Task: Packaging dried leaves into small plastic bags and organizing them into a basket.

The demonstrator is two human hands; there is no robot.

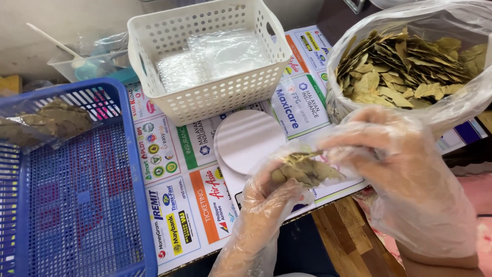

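Both hands wear loose clear plastic gloves and meet over the near edge of the worktop point(359, 241). The left hand point(266, 197) is curled closed around the bottom of a small clear pouch point(302, 166) partly filled with dried bay leaves. The right hand point(405, 169) has its fingers pinched together at the pouch's mouth; whether it grips a leaf or only the plastic lip cannot be told.

Judging by how things lie, the packing looks partly done. 1 filled packet of leaves point(48, 120) already lies in the blue mesh tray point(77, 205) on the left, and the rest of that tray is bare. The big clear bag of loose bay leaves point(405, 66) at upper right is still heaped full, so plenty seems left to portion out. The white perforated basket point(205, 56) holds a stack of unused clear pouches. A small white round scale point(246, 141) sits just beside the held pouch on a printed advertisement sheet point(174, 205).
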